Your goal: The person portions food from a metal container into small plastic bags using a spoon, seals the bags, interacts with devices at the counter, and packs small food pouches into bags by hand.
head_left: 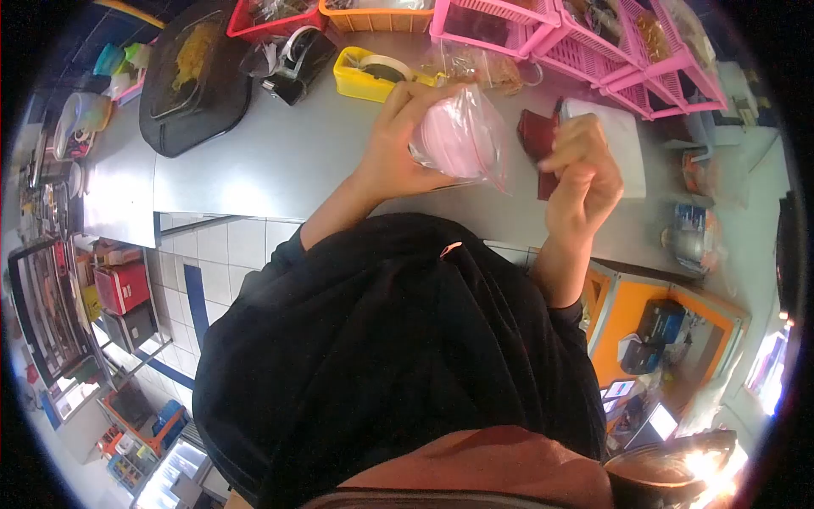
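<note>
My left hand (392, 140) is wrapped around a clear plastic zip bag (462, 140) with something pale pink inside. The bag is held above the metal table, its loose clear edge towards the right. Raised to the right of it, apart from the bag, is my right hand (587, 174) with its fingers curled in. Whether anything sits between those fingers is hidden. Behind the right hand lie a dark red, flat item (536, 136) and a white flat pad (626, 148), both partly covered by the hand.
A yellow tray with a tape roll (360, 83), clear bags (475, 68) and pink baskets (585, 64) line the back of the metal table (246, 182). A black tape dispenser (297, 68) and a black tray (161, 127) stand left. An orange cabinet (627, 339) is below right.
</note>
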`<state>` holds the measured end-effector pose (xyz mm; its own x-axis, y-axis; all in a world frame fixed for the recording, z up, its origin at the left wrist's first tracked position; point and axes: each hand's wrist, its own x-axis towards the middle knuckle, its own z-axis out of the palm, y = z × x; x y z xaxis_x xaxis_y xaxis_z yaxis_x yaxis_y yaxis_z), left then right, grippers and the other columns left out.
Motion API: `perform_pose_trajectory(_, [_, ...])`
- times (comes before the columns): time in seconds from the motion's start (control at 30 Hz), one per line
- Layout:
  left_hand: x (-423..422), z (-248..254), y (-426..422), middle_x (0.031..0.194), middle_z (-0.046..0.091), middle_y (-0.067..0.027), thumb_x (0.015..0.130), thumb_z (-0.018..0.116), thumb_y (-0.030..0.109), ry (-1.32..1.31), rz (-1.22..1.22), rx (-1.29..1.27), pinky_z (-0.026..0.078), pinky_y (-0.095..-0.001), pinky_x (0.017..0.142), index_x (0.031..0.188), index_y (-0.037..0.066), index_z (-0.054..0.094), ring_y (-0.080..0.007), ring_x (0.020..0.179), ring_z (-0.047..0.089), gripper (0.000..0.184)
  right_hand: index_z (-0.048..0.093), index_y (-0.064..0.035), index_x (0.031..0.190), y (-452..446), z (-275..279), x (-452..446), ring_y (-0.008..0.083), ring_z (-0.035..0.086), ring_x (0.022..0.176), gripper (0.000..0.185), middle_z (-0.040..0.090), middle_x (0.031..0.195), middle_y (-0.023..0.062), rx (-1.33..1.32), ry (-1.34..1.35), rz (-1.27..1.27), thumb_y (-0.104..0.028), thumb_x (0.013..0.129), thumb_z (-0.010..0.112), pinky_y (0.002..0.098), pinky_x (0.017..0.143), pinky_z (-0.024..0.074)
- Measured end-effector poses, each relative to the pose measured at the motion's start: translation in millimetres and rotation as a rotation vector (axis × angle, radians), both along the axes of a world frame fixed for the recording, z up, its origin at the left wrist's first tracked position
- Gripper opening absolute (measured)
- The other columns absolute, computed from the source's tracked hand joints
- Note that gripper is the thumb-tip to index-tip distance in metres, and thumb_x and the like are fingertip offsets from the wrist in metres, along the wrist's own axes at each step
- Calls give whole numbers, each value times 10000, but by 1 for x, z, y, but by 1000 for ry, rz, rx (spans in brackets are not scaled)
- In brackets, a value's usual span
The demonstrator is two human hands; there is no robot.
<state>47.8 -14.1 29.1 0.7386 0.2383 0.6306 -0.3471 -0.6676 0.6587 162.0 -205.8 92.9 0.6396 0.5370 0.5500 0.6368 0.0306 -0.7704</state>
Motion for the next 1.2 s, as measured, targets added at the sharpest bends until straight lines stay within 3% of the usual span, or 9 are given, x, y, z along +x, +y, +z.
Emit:
perform_pose_trajectory(0.07, [-3,0,-2,1081,557,-120,551,855,233,7,29,-7,440,-377,885,1238,55,565,-288,993,545,767,676,-16,789,10,18,-15,201,543,821,168,607,879,103,-4,-69,145,-156,749,761,341,718,428])
perform_pose_trajectory(0.13, [-3,-3,1,1061,571,-112,549,854,250,11,57,-14,440,-378,879,1221,61,577,-292,980,551,751,701,-42,848,16,23,-22,300,509,1009,151,565,1065,135,-339,-325,40,-112,716,724,396,850,415])
perform_pose_trajectory(0.23, [-2,-10,7,999,595,-80,541,856,269,-79,63,56,430,-375,852,1195,89,596,-282,958,564,726,707,-54,867,23,19,-26,364,470,1135,158,554,1152,133,-402,-503,-117,-105,718,711,441,922,406])
perform_pose_trajectory(0.43, [-3,-7,5,925,599,-41,528,837,240,-108,18,82,397,-371,814,1196,111,598,-254,891,563,722,706,-44,915,26,12,-19,406,403,1260,192,531,1282,131,-347,-264,279,-91,729,702,488,1036,345])
perform_pose_trajectory(0.67, [-9,-1,4,897,514,-63,512,848,285,-35,15,121,367,-376,823,1307,133,546,-257,846,508,864,694,-12,915,31,-7,-21,396,408,1254,197,534,1297,129,-451,-219,347,-25,722,659,463,1047,351])
perform_pose_trajectory(0.87, [-8,0,4,918,502,-45,496,853,322,-85,132,178,341,-379,839,1334,162,525,-242,875,492,914,685,13,811,39,-19,-25,305,505,1176,135,611,1194,115,-208,185,330,39,681,660,403,1009,391])
perform_pose_trajectory(0.93, [-7,-1,5,939,508,-44,495,857,327,-71,123,164,338,-378,844,1333,166,526,-237,886,490,915,667,13,750,37,-21,-28,243,542,1130,47,638,1132,115,-89,404,305,38,713,685,346,957,425])
perform_pose_trajectory(1.07, [-9,-4,10,1003,522,-50,499,860,322,1,131,113,336,-378,860,1339,168,506,-245,911,495,924,656,-2,729,35,-13,-22,212,556,1094,61,639,1113,128,-49,431,343,-5,770,702,317,920,441])
perform_pose_trajectory(1.2, [-13,-7,23,1046,536,-60,497,856,285,92,152,82,340,-391,893,1362,166,460,-268,976,511,958,619,-24,930,33,-20,-14,258,641,962,80,648,1072,142,375,817,407,-102,916,604,395,875,505])
